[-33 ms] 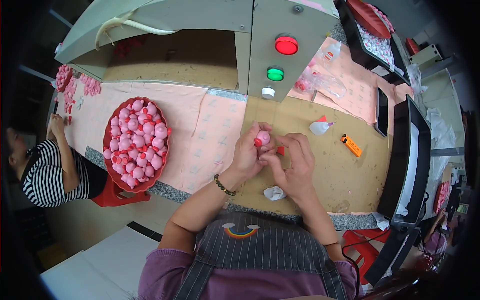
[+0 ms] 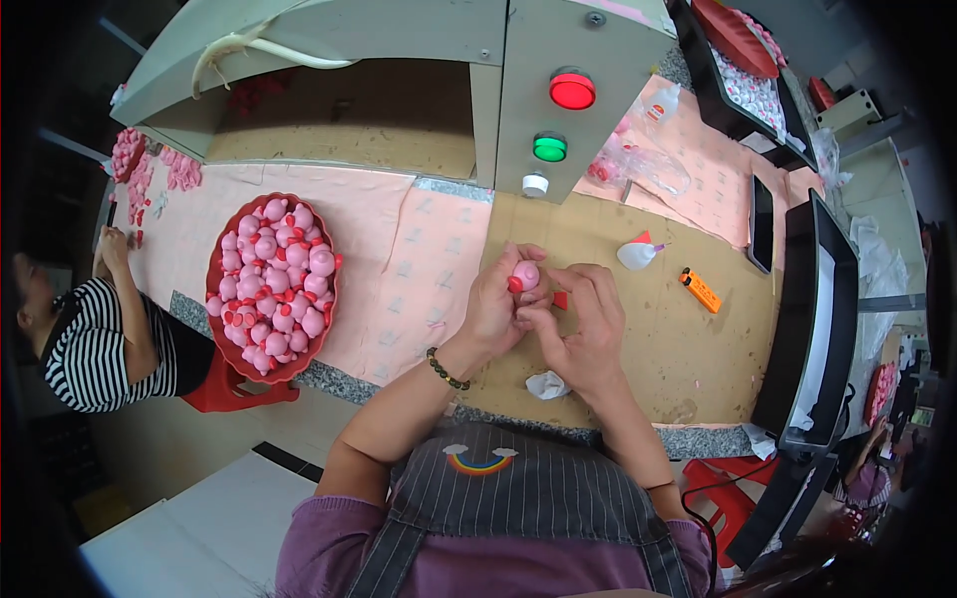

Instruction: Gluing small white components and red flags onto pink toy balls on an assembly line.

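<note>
My left hand [image 2: 490, 314] is closed around a small pink toy figure [image 2: 525, 273] with a round body and a red part at its lower left. The figure's far side is hidden by the fingers. Close on the right, my right hand [image 2: 586, 334] has its thumb against the left fingertips, while its bent fingers stand apart from the thumb. Through that gap shows a small red piece [image 2: 560, 300]; whether it is touched I cannot tell. Below the hands a crumpled white tissue [image 2: 547, 386] lies on the tan board [image 2: 638, 369].
A red scalloped basket [image 2: 213, 261] heaped with pink figures stands at left. A small white bottle [image 2: 636, 255], an orange cutter [image 2: 701, 290] and a phone [image 2: 762, 223] lie right. Ahead is a grey machine [image 2: 538, 60] with an opening. A person in stripes [image 2: 110, 339] works far left.
</note>
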`<state>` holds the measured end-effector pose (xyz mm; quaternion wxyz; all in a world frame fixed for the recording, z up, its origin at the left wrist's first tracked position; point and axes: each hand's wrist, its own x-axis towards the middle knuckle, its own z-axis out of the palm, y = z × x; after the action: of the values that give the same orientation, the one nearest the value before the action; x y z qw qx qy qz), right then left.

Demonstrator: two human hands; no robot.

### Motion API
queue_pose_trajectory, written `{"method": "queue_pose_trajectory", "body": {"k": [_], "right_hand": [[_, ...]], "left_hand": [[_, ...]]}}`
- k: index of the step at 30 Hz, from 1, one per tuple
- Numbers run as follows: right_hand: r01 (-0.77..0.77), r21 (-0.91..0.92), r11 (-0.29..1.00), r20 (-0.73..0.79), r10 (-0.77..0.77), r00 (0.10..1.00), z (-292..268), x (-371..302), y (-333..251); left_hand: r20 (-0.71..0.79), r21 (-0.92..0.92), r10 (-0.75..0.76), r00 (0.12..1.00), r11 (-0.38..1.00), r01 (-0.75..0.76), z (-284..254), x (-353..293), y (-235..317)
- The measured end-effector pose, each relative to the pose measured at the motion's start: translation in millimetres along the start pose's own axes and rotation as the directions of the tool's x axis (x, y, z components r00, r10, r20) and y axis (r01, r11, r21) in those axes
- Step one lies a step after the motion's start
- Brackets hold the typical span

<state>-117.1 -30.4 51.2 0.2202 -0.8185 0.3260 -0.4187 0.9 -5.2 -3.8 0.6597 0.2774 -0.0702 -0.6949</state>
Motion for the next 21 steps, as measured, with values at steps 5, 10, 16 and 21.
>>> {"method": "queue_pose_trajectory", "body": {"k": [5,10,16,21], "right_hand": [[-0.009,0.023,1.0,-0.003,0.009,1.0,10.3,1.4,3.9],[-0.059,0.102,0.993,0.005,0.059,0.998,14.8,0.6,9.9],[-0.232,0.172,0.957,0.009,0.234,0.972,3.8,1.1,2.4],[0.129,0.15,0.98,-0.297,-0.08,0.951,-45.5,14.6,-14.6]], "left_hand": [[0.075,-0.079,-0.156,0.985,0.984,0.162,4.8,1.0,0.7],[0.107,0.012,-0.142,0.984,0.99,0.142,0.0,1.4,3.2],[0.188,0.085,-0.087,0.978,0.994,0.072,6.6,-2.7,-0.3],[0.28,0.098,-0.106,0.954,0.992,0.081,0.2,-11.1,0.3]]}}
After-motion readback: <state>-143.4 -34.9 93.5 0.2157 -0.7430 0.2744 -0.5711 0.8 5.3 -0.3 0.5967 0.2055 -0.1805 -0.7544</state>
